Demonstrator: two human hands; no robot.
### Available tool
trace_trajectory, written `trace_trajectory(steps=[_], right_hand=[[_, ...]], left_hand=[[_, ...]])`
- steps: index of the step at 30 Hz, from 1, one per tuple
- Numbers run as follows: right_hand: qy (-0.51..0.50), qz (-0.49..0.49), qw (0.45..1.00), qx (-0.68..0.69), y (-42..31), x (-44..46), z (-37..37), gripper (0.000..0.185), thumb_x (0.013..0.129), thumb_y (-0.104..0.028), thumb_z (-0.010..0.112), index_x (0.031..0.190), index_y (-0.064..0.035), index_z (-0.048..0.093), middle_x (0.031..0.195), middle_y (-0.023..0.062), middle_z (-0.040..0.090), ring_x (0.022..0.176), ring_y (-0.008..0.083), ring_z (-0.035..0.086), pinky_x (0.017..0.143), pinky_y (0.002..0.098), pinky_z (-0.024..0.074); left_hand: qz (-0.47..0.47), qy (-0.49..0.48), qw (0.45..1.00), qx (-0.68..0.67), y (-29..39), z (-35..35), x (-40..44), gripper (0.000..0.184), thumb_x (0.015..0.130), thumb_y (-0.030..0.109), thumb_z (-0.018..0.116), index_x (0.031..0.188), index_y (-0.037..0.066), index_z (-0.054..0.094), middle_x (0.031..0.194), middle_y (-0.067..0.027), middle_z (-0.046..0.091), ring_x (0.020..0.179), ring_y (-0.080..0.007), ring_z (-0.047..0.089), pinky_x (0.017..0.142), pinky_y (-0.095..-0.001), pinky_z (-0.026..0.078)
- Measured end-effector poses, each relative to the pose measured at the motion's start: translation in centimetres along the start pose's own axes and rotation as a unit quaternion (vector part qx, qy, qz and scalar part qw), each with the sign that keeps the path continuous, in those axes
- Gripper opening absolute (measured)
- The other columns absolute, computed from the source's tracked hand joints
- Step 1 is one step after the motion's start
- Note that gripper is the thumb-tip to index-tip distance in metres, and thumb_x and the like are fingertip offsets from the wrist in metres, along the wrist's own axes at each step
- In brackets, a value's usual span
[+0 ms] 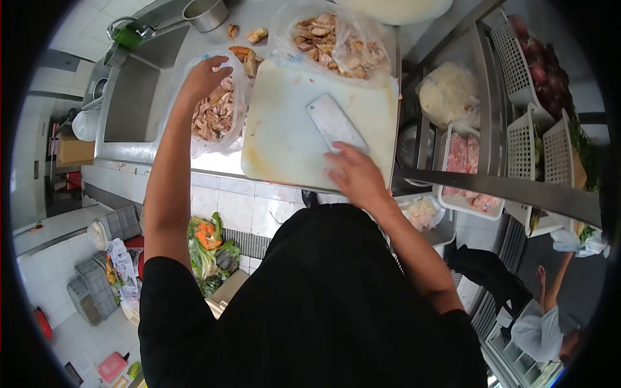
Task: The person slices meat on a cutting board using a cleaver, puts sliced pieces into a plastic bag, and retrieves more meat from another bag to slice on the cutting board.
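Observation:
A cleaver (pixel 333 116) lies flat on the white cutting board (pixel 278 123), its broad blade pointing away and slightly left. Over the blade's near end is my right hand (pixel 357 173), fingers apart and a little blurred; the cleaver's handle does not show. My left hand (pixel 208 76) hovers with fingers spread above the far part of a clear plastic bag of chopped meat (pixel 217 116). Just right of those fingers lie larger browned meat pieces (pixel 247 61). Another bag of chopped meat (pixel 317 39) rests at the board's far edge.
To the left is a steel sink (pixel 132 97), with a metal pot (pixel 206 13) beyond it. A steel rack post (pixel 504 191) crosses on the right, near a tub of raw meat (pixel 462 161). Vegetables (pixel 210 249) lie below the counter. Another person (pixel 540 323) is at lower right.

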State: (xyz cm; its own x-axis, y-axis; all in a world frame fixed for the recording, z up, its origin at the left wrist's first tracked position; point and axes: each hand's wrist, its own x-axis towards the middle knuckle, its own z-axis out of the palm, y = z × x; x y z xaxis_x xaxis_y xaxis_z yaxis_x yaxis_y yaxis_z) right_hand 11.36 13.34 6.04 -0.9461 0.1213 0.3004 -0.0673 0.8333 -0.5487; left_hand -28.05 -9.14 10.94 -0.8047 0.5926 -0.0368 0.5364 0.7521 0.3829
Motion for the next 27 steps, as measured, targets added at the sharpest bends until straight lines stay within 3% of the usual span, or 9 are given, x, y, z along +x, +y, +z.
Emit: trace_trajectory(steps=[1, 2, 5, 7, 14, 18, 22, 25, 27], right_hand=[[-0.007, 0.179, 0.967, 0.184, -0.5, 1.1, -1.9, 0.025, 0.097, -0.017, 0.067, 0.118, -0.0051, 0.070, 0.104, 0.0100, 0.073, 0.100, 0.0228, 0.069, 0.079, 0.0347, 0.0564], [-0.023, 0.275, 0.938, 0.209, 0.5, 1.7, -3.4, 0.020, 0.095, -0.013, 0.067, 0.113, -0.0046, 0.070, 0.115, 0.0095, 0.070, 0.098, 0.0253, 0.069, 0.076, 0.0354, 0.0559], [-0.027, 0.268, 0.958, 0.094, 4.1, 1.2, -4.6, 0.022, 0.094, -0.018, 0.070, 0.112, -0.0066, 0.069, 0.117, 0.0097, 0.068, 0.096, 0.0276, 0.069, 0.077, 0.0382, 0.0560], [-0.114, 0.283, 0.952, -0.018, 5.2, -0.4, -3.4, 0.032, 0.091, -0.029, 0.072, 0.117, -0.0106, 0.065, 0.113, 0.0116, 0.065, 0.100, 0.0330, 0.068, 0.084, 0.0440, 0.0553], [-0.067, 0.225, 0.971, -0.048, 3.9, -1.0, -0.3, 0.056, 0.082, -0.033, 0.081, 0.128, -0.0091, 0.060, 0.115, 0.0141, 0.067, 0.108, 0.0359, 0.066, 0.089, 0.0470, 0.0548], [-0.143, 0.233, 0.957, -0.093, 2.3, 0.2, -0.1, 0.059, 0.080, -0.033, 0.082, 0.128, -0.0101, 0.058, 0.112, 0.0180, 0.070, 0.104, 0.0379, 0.068, 0.090, 0.0473, 0.0546], [-0.180, 0.255, 0.943, -0.112, 1.7, 0.1, -0.2, 0.049, 0.080, -0.023, 0.079, 0.123, -0.0110, 0.059, 0.099, 0.0154, 0.073, 0.098, 0.0374, 0.070, 0.088, 0.0477, 0.0547], [-0.162, 0.227, 0.955, -0.106, 2.5, -1.2, 0.0, 0.041, 0.082, -0.022, 0.076, 0.117, -0.0113, 0.059, 0.102, 0.0152, 0.071, 0.098, 0.0355, 0.070, 0.082, 0.0486, 0.0559], [-0.127, 0.249, 0.955, -0.096, 3.2, -2.2, -0.2, 0.040, 0.083, -0.021, 0.074, 0.119, -0.0114, 0.059, 0.105, 0.0154, 0.070, 0.099, 0.0353, 0.070, 0.084, 0.0489, 0.0556]], left_hand=[[-0.002, 0.007, 1.000, -0.001, 0.2, -0.3, 0.0, 0.057, 0.090, 0.042, 0.070, 0.136, 0.008, 0.066, 0.132, -0.0203, 0.069, 0.122, -0.0366, 0.066, 0.104, -0.0415, 0.050], [-0.016, -0.002, 1.000, -0.021, 0.4, -0.2, -0.3, 0.057, 0.091, 0.042, 0.070, 0.135, 0.007, 0.066, 0.132, -0.0199, 0.069, 0.122, -0.0362, 0.066, 0.104, -0.0414, 0.050], [-0.020, -0.004, 0.998, -0.062, 1.2, 1.0, 0.1, 0.055, 0.091, 0.040, 0.070, 0.134, 0.007, 0.067, 0.130, -0.0196, 0.070, 0.121, -0.0357, 0.066, 0.103, -0.0413, 0.050], [-0.007, 0.023, 0.997, -0.068, 2.7, 1.6, 0.5, 0.049, 0.092, 0.038, 0.069, 0.130, 0.007, 0.070, 0.125, -0.0199, 0.072, 0.117, -0.0359, 0.068, 0.101, -0.0421, 0.051], [0.064, 0.097, 0.988, -0.101, 13.0, 8.6, 4.8, 0.044, 0.094, 0.041, 0.066, 0.120, 0.005, 0.073, 0.103, -0.0188, 0.077, 0.098, -0.0357, 0.073, 0.090, -0.0445, 0.055], [-0.013, -0.004, 0.991, -0.136, 20.8, 14.5, 9.1, 0.053, 0.089, 0.052, 0.069, 0.107, 0.001, 0.072, 0.111, -0.0249, 0.073, 0.109, -0.0434, 0.068, 0.096, -0.0497, 0.052], [0.032, -0.049, 0.969, -0.241, 29.4, 17.3, 9.2, 0.071, 0.093, 0.045, 0.064, 0.143, -0.004, 0.054, 0.132, -0.0298, 0.065, 0.124, -0.0424, 0.062, 0.109, -0.0460, 0.046], [0.132, -0.084, 0.950, -0.271, 32.9, 18.7, 9.2, 0.079, 0.094, 0.042, 0.062, 0.156, -0.001, 0.039, 0.142, -0.0279, 0.059, 0.129, -0.0415, 0.060, 0.112, -0.0431, 0.045], [0.124, -0.145, 0.938, -0.290, 33.8, 17.5, 9.4, 0.077, 0.094, 0.039, 0.064, 0.156, -0.001, 0.040, 0.143, -0.0281, 0.058, 0.126, -0.0380, 0.063, 0.111, -0.0403, 0.045]])
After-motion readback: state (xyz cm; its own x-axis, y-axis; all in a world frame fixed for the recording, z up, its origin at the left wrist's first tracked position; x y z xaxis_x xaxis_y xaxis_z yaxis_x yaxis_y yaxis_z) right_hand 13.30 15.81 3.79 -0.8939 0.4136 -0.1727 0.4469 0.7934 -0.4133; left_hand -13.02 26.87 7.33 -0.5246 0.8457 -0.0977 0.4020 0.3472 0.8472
